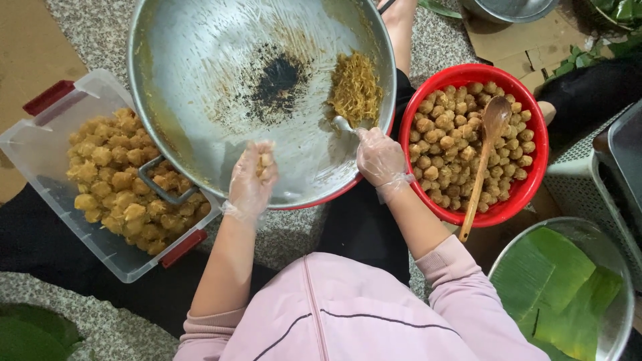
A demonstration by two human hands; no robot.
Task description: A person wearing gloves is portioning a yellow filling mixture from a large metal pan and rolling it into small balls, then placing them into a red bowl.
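Far left, a clear plastic box [47, 150] with red clips, heaped with lumpy yellow-brown balls [120, 180]. Just beside it, the left hand [252, 179] in a thin see-through glove, forearm bare and reaching straight up from a pink sleeve [221, 327]. Fingers curled in tight, cupped round a small lump of yellow filling [266, 160], held right over the near rim of the big metal pan. Above and between both hands, that big round metal pan [200, 60], mostly scraped bare, with a dark burnt patch [277, 80] in the middle and a little pile of stringy yellow filling [356, 87] on its right side. Next, the right hand [379, 159], gloved too, forearm slanting up and to the left from the other pink sleeve. Fingers closed round the handle of a metal spoon [343, 124], its tip touching the bottom edge of the stringy pile. Further right, a red bowl [528, 187] full of small round brown balls [455, 134], with a wooden spoon [487, 150] lying across them, handle poking out over the near rim. Bottom right, a metal bowl [618, 294] lined with green leaves [555, 287].
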